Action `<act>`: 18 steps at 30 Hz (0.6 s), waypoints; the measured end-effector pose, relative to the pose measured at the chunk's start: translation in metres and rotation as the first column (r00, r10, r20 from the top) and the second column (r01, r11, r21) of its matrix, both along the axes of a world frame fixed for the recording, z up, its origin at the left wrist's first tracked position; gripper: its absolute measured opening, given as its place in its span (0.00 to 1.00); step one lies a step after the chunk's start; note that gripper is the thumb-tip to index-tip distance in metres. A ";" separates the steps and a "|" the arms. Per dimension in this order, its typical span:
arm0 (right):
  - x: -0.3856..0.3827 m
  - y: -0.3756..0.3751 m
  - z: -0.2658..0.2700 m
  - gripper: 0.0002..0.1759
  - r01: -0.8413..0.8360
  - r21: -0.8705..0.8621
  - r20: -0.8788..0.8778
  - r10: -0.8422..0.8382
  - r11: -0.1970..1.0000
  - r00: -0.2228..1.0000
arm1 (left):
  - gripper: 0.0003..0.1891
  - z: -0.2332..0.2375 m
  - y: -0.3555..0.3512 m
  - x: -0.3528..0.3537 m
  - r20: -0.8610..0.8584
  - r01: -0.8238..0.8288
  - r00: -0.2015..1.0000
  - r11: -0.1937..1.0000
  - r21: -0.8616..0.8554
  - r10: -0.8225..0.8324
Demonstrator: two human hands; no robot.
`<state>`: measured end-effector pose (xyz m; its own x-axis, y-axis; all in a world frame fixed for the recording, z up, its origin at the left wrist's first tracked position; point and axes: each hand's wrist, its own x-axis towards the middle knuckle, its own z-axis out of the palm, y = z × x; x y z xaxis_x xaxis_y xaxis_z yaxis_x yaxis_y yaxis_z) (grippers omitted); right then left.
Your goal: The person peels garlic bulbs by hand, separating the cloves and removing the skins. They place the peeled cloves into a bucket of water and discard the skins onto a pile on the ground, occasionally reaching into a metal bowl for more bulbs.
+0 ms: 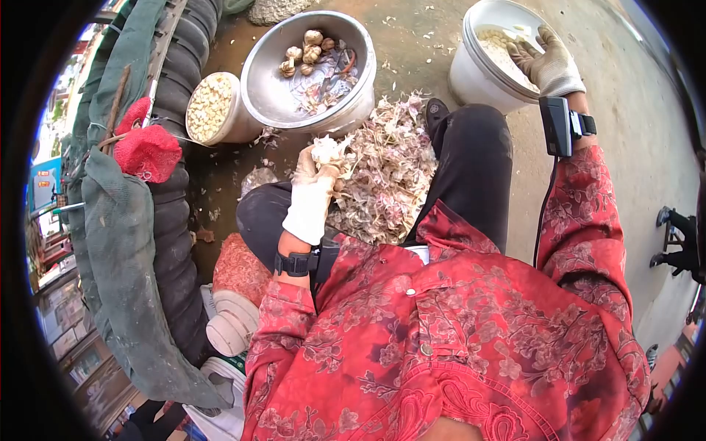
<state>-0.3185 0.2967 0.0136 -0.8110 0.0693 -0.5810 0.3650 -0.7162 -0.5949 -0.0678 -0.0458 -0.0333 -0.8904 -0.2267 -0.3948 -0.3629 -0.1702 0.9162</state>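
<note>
My left hand (pixel 309 192), in a pale work glove, is closed around a partly peeled garlic bulb (pixel 328 152) in front of my knees. At the upper right, my gloved right hand (pixel 548 67) is over the mouth of a white bucket (pixel 474 73), its fingers spread apart. Peeled garlic cloves (pixel 494 40) lie inside that bucket, and I see nothing gripped in the hand. Between my legs is a heap of garlic skins (pixel 390 173). Beyond the left hand, a metal basin (pixel 259 82) contains several whole garlic bulbs (pixel 312 54) and loose skins.
A smaller tub (pixel 234 117) full of garlic cloves stands left of the basin. Along the left side run a black ribbed tyre (pixel 173 242) and green cloth (pixel 118 272), with a red mesh bag (pixel 151 153) on top. Another person's legs (pixel 680 239) show at the far right.
</note>
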 end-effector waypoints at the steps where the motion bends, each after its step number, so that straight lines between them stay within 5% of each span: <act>1: -0.005 0.007 0.000 0.17 0.153 0.077 0.124 -0.162 0.985 0.979 | 0.18 -0.001 0.002 -0.002 0.011 -0.004 1.000 1.000 -0.005 0.004; 5: 0.003 0.008 -0.053 0.15 -0.138 0.172 -0.119 0.160 0.975 0.980 | 0.18 -0.007 0.010 -0.009 0.060 0.023 0.998 0.995 -0.093 -0.017; 9: 0.084 -0.082 -0.027 0.18 -0.567 0.409 -0.103 0.654 0.715 0.750 | 0.18 -0.020 0.015 -0.017 0.001 0.039 0.999 0.991 -0.124 -0.040; 11: 0.112 -0.117 -0.019 0.21 -0.747 0.459 0.023 0.834 0.481 0.551 | 0.18 -0.043 0.009 -0.019 -0.123 0.086 0.977 0.851 -0.517 -0.173; 13: 0.135 -0.141 -0.021 0.27 -0.774 0.537 0.041 0.906 0.336 0.421 | 0.18 -0.033 0.016 -0.025 -0.133 0.066 0.979 0.865 -0.497 -0.151; 15: 0.144 -0.156 -0.025 0.30 -0.761 0.577 0.051 0.917 0.297 0.396 | 0.19 -0.031 0.017 -0.031 -0.264 -0.016 0.938 0.731 -0.682 -0.226; 16: 0.146 -0.161 -0.028 0.31 -0.721 0.625 0.033 0.913 0.298 0.406 | 0.20 -0.008 0.025 -0.034 -0.134 0.055 0.979 0.833 -0.551 -0.153; 18: 0.147 -0.167 -0.026 0.33 -0.661 0.679 -0.017 0.906 0.320 0.423 | 0.20 -0.010 0.021 -0.039 -0.204 0.016 0.961 0.771 -0.637 -0.188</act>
<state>-0.1712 0.1296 -0.0124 -0.7490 -0.5523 -0.3659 0.2581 0.2654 -0.9289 -0.1064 -0.0248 -0.0431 -0.9684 -0.2475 0.0320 -0.0978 0.4945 0.8637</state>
